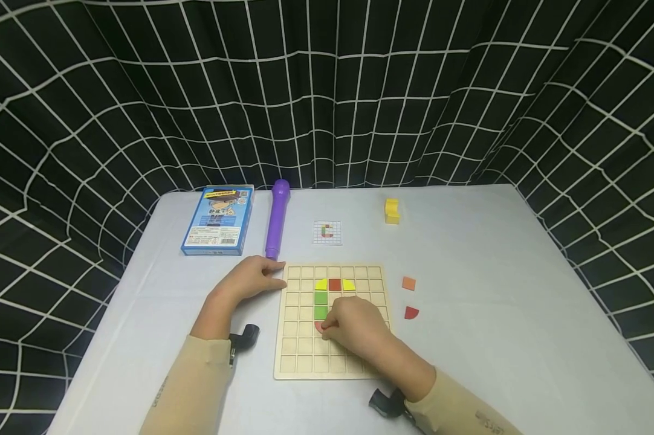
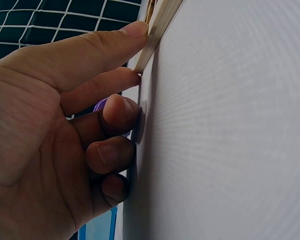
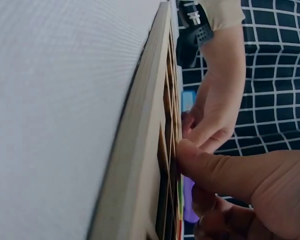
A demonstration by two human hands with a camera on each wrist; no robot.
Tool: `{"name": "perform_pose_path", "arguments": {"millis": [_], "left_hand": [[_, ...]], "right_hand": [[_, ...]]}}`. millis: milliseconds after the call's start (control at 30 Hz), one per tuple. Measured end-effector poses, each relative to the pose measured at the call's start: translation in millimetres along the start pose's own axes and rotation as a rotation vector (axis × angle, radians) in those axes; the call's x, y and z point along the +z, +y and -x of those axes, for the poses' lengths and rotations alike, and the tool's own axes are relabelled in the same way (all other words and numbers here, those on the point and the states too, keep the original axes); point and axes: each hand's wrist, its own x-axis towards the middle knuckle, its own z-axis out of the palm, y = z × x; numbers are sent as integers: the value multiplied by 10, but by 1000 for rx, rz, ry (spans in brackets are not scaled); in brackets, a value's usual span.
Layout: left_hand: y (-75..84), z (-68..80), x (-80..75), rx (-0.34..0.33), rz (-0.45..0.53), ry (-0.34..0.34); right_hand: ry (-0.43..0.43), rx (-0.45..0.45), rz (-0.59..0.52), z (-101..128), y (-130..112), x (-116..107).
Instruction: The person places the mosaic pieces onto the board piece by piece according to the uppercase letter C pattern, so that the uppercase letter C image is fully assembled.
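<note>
The wooden grid board (image 1: 295, 364) lies flat on the white table. My left hand (image 1: 251, 279) rests at its left edge, thumb and index finger touching the side of the board; the left wrist view shows the other fingers loosely curled. Over the middle of the grid, my right hand (image 1: 356, 326) pinches a red quarter-circle tile (image 1: 318, 327) at a cell under two green square tiles (image 1: 320, 305). Its fingertips partly hide the tile. Above the green squares runs a row: a yellow quarter-circle tile (image 1: 321, 284), a red square tile (image 1: 335, 284) and another yellow tile (image 1: 349, 284).
Right of the board lie an orange square tile (image 1: 408, 283) and a red quarter-circle tile (image 1: 411, 312). Behind it are a pattern card (image 1: 327, 233), a purple tube (image 1: 277, 220), a blue box (image 1: 218, 220) and yellow blocks (image 1: 391, 211). A black grid curtain (image 1: 327, 90) surrounds the table.
</note>
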Motion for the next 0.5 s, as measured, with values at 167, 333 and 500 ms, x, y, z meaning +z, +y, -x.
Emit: {"name": "perform_pose_path", "arguments": {"millis": [167, 333, 500], "left_hand": [[-20, 6, 1, -10, 6, 4], [-19, 8, 4, -5, 4, 3], [-7, 0, 13, -3, 0, 4]], "right_hand": [[-1, -28, -42, -23, 75, -114], [40, 102, -90, -42, 322, -438], [53, 262, -76, -3, 694, -753]]}}
